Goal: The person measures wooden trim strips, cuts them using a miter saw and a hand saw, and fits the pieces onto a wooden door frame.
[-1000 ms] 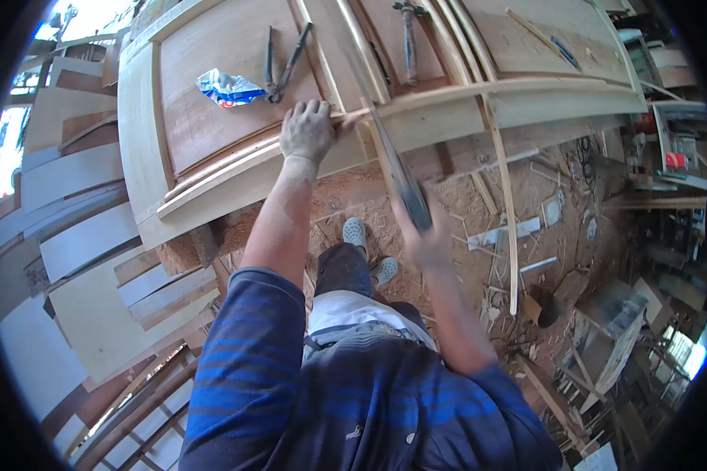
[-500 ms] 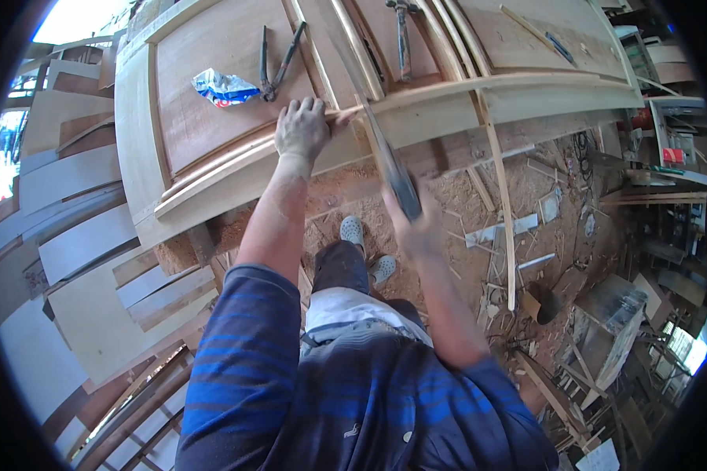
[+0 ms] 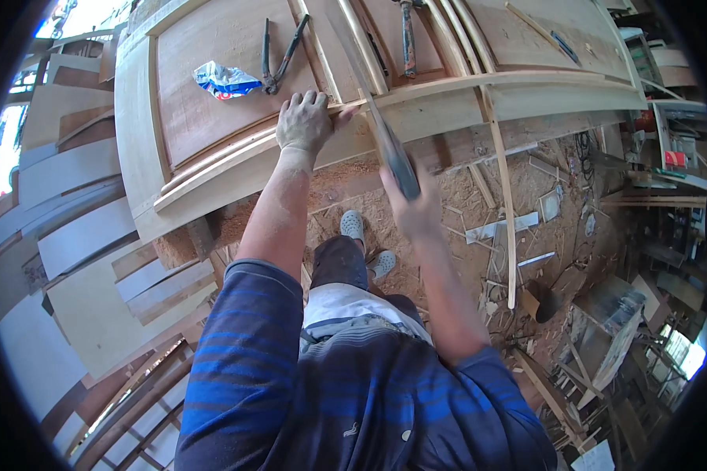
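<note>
My right hand [image 3: 418, 206], smeared by motion, is closed round the dark handle of a handsaw [image 3: 402, 174]. The blurred blade runs forward across a long, thin wooden strip [image 3: 224, 169] at the near edge of a panelled wooden door or frame [image 3: 137, 149]. Left of the blade, my left hand [image 3: 303, 125] grips that strip, its fingers bent over the top and the thumb toward the saw. A pair of pincers [image 3: 270, 82] lies just beyond my left hand, handles apart. Next to it is a crumpled blue and white plastic packet [image 3: 226, 81].
A hammer [image 3: 408, 43] and a pencil-like stick [image 3: 534, 27] lie on the panels. One thin batten [image 3: 503, 196] slants from the work down to the floor. Stacked boards [image 3: 86, 243] stand at left. Sawdust and offcuts [image 3: 503, 228] cover the floor; a wooden box-like block [image 3: 609, 306] stands at right.
The handsaw and my right hand have shifted slightly toward the work, along the blade's line. My left hand keeps its hold on the strip, its thumb a little more visible.
</note>
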Motion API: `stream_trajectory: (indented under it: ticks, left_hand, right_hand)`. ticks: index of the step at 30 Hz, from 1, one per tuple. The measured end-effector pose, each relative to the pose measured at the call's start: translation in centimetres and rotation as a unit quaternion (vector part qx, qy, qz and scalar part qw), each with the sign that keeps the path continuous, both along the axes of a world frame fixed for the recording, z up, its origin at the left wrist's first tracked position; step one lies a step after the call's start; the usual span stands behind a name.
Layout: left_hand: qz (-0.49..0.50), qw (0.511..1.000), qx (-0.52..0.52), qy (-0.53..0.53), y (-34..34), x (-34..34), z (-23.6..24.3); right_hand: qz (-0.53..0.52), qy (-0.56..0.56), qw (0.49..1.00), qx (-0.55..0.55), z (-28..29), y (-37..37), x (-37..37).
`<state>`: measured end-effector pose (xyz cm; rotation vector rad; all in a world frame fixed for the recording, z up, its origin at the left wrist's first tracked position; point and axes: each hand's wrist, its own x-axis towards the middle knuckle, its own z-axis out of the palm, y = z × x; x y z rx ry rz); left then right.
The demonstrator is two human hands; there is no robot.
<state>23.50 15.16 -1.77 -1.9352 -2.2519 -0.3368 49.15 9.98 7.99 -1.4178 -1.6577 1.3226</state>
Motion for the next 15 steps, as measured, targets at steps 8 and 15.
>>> stream_trajectory:
  ticks: [8, 15]
  left_hand:
    - [0.004, 1.000, -0.003, 0.000, 0.1, -0.3, 1.3]
    - [0.002, 1.000, -0.016, -0.004, 0.3, 0.3, 0.9]
  right_hand:
    - [-0.011, 0.008, 0.999, -0.037, 1.2, -9.1, 7.8]
    - [-0.006, -0.006, 1.000, -0.026, 0.0, 1.2, -0.7]
